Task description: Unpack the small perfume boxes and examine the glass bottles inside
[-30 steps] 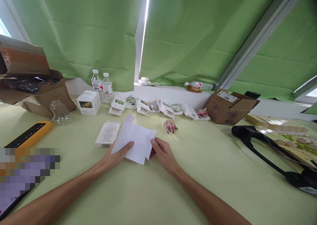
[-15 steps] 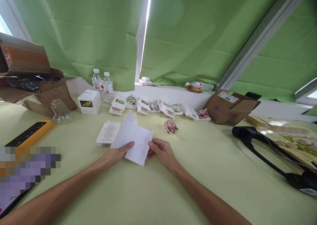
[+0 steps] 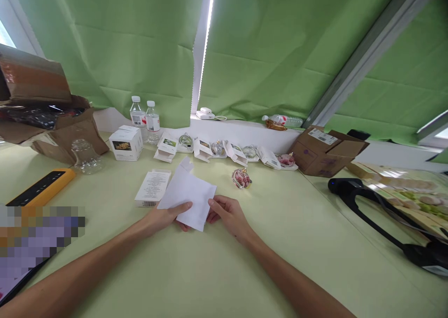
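Note:
A flattened white paper carton (image 3: 192, 187), blank on the side facing me, is between my two hands just above the table. My left hand (image 3: 168, 217) grips its left lower part, thumb on top and fingertips showing beneath. At the right edge, my right hand (image 3: 226, 213) pinches the carton between thumb and fingers. Behind it and to the left lies a white box (image 3: 153, 188) with printed text and a barcode. A round clear ornament with pink-red contents (image 3: 241, 178) rests on the table beyond my right hand.
Along the back stand several opened small boxes (image 3: 235, 153) with round ornaments, a white box (image 3: 126, 143) and water bottles (image 3: 152, 122). Left are a clear jar (image 3: 86, 157) and an orange-black power strip (image 3: 42, 187). Right are a cardboard box (image 3: 320, 152) and a black device (image 3: 371, 220).
The carton and both hands have shifted only slightly. More of my left fingertips now shows beneath the carton's lower edge.

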`<state>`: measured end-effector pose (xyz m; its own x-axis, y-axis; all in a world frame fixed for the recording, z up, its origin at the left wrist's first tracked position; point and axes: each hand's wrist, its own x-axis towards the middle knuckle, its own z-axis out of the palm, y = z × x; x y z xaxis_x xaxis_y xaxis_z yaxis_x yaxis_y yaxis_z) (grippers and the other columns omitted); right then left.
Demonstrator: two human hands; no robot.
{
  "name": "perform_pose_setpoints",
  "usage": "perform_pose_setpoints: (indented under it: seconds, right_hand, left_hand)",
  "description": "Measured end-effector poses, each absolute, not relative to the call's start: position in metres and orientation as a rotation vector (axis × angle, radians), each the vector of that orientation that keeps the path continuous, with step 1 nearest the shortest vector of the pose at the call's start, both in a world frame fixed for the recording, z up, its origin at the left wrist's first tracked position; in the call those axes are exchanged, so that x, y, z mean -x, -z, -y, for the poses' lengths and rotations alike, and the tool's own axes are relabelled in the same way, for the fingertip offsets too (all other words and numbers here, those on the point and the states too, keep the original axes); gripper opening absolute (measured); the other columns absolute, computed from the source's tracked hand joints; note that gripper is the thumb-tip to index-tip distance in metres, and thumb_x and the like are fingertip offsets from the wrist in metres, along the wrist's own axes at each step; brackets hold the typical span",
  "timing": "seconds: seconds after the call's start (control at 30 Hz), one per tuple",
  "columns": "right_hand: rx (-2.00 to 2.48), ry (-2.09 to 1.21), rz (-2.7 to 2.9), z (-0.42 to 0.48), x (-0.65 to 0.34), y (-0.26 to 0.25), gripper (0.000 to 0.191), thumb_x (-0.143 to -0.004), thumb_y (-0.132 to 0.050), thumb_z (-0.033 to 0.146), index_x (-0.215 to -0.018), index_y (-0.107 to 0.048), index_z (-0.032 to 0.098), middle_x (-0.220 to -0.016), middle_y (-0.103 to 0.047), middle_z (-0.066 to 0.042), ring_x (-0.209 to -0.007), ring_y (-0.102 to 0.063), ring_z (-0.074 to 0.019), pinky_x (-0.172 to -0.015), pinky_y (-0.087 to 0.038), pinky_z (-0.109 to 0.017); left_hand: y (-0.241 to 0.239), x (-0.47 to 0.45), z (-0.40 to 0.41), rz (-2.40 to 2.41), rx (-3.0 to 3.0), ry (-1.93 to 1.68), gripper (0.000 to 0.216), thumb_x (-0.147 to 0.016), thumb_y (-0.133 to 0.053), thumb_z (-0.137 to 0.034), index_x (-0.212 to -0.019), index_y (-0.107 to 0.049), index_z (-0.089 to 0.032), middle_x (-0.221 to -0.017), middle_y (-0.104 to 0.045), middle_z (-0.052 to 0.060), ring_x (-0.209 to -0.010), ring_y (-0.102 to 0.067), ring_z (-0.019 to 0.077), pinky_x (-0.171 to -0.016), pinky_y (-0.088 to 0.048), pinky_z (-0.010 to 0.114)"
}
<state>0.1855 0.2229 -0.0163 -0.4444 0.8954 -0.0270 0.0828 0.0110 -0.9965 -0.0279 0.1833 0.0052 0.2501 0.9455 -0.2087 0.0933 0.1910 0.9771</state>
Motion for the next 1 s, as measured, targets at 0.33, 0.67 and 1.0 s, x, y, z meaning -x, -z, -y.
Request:
perform_pose_setpoints:
  seconds: [0.33,0.67,1.0]
  right_hand:
    - [1.045,-1.495,1.603,-0.223,-0.185,0.017,0.044,-0.08,-0.058,0.059,-0.084,-0.065,0.016,-0.073,-0.069,-0.005,-0.064,-0.065,-0.0167,-0.063,-0.052,-0.029]
    - [1.062,-1.495,1.575,-0.223,-0.185,0.015,0.046,-0.079,-0.058,0.06,-0.085,-0.065,0.015,-0.072,-0.069,-0.005,-0.063,-0.065,-0.017,-0.063,-0.053,-0.03]
    - [1.075,-1.503,1.562,-0.223,-0.184,0.015,0.045,-0.079,-0.058,0.06,-0.086,-0.066,0.016,-0.072,-0.069,-0.005,-0.063,-0.065,-0.0171,-0.063,-0.053,-0.03]
  left_hand:
    - [-0.013,0.029,-0.181,-1.162,-1.204,-0.803,0.046,-0.077,-0.062,-0.057,-0.099,-0.069,-0.017,-0.078,-0.073,0.007,-0.078,-0.068,0.0259,-0.074,-0.054,0.037]
    - [-0.006,0.026,-0.182,-1.194,-1.31,-0.772,0.045,-0.072,-0.067,-0.054,-0.102,-0.067,-0.021,-0.085,-0.073,0.007,-0.083,-0.068,0.0268,-0.076,-0.055,0.038]
    - [-0.007,0.025,-0.182,-1.081,-1.433,-0.875,0.048,-0.074,-0.066,-0.05,-0.11,-0.059,-0.019,-0.096,-0.068,0.007,-0.085,-0.063,0.0236,-0.07,-0.051,0.032]
